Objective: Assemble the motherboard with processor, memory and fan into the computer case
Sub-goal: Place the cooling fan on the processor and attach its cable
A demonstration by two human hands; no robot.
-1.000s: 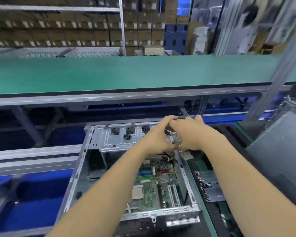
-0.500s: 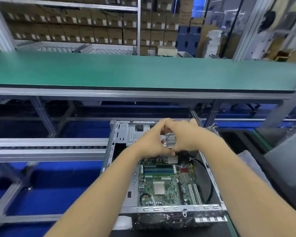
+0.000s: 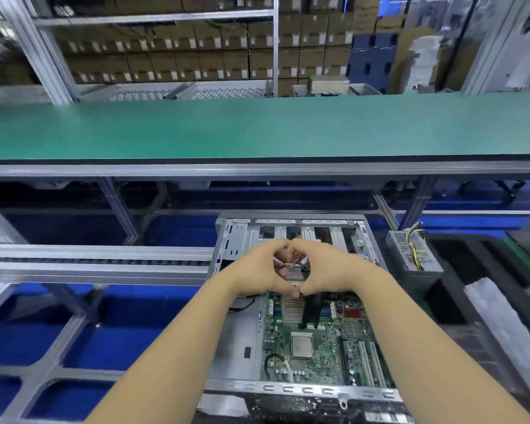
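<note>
An open grey computer case (image 3: 236,347) lies flat in front of me with a green motherboard (image 3: 325,362) inside. The square processor (image 3: 302,346) sits bare in its socket. Memory sticks (image 3: 326,310) stand in their slots behind it. My left hand (image 3: 262,267) and my right hand (image 3: 326,269) meet above the far half of the board and together grip a finned metal heatsink with fan (image 3: 294,304). It hangs tilted above the memory area, its top hidden by my fingers.
A grey power supply (image 3: 413,255) with yellow wires lies to the right of the case. A green conveyor belt (image 3: 257,130) runs across behind. Roller rails (image 3: 95,261) extend left. A white wrapped item (image 3: 502,319) lies at right. Cardboard boxes fill the far shelves.
The view has swung so that the case now lies more centred and squarer. My two hands stay joined on the heatsink, which now shows lower, over the memory slots.
</note>
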